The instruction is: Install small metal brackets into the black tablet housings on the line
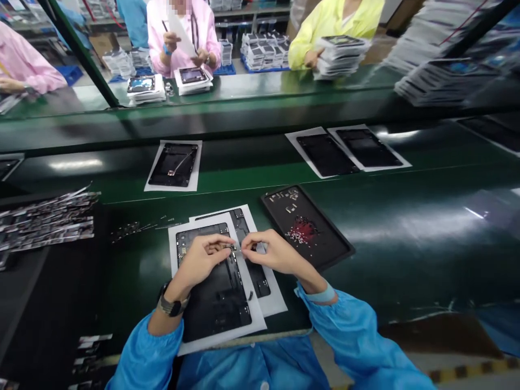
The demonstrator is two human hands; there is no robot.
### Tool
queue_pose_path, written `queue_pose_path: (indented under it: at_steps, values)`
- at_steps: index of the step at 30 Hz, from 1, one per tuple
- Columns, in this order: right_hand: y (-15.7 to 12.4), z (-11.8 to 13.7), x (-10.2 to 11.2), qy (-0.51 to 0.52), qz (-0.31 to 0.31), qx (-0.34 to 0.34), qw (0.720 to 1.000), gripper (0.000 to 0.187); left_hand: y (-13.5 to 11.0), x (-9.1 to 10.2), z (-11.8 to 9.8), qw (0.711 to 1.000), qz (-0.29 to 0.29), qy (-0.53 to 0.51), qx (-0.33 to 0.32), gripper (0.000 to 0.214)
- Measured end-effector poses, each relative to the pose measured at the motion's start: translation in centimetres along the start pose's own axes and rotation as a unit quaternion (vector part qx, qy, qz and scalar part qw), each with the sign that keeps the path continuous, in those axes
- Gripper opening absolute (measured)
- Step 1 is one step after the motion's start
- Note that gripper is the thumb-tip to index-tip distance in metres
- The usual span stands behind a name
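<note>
My left hand (205, 257) is closed in a pinch over the upper part of a black tablet housing (215, 303), holding a small metallic electronic part (233, 248) at its fingertips. Close beside it, my right hand (270, 250) has thumb and forefinger pressed together near that part; whatever lies between them is too small to make out. The housing rests on a white sheet (255, 319). Partly beneath it is a second black housing (260, 279) on its own white sheet. A loose dark strip (250, 296) lies at the near housing's right edge.
Right of the housings, a black tray (325, 238) holds small metal parts and a red-and-white pile. Flat cables (49, 219) lie at left. Further housings on sheets (174, 165) sit on the green belt (235, 168). Across it, people (182, 38) handle stacked panels (341, 57).
</note>
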State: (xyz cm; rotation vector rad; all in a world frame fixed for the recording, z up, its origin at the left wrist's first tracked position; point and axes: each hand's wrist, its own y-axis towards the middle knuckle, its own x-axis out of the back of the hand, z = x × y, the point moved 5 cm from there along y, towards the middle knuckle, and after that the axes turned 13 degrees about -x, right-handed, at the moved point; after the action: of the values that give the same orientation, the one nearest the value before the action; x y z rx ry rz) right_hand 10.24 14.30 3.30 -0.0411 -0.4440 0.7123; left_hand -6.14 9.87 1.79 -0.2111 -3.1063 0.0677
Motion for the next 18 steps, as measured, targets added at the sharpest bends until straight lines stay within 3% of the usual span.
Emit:
queue_pose_path:
  at_steps: [9, 18]
  values:
    - [-0.13, -0.54, -0.80, 0.040, 0.024, -0.003, 0.999, 0.008, -0.14, -0.30, 0.16, 0.992, 0.058, 0.104, -0.034, 0.022]
    - [-0.03, -0.87, -0.98, 0.033, 0.032, -0.009, 0.999, 0.008, -0.24, -0.50, 0.38, 0.991, 0.088, 0.101, -0.032, 0.024]
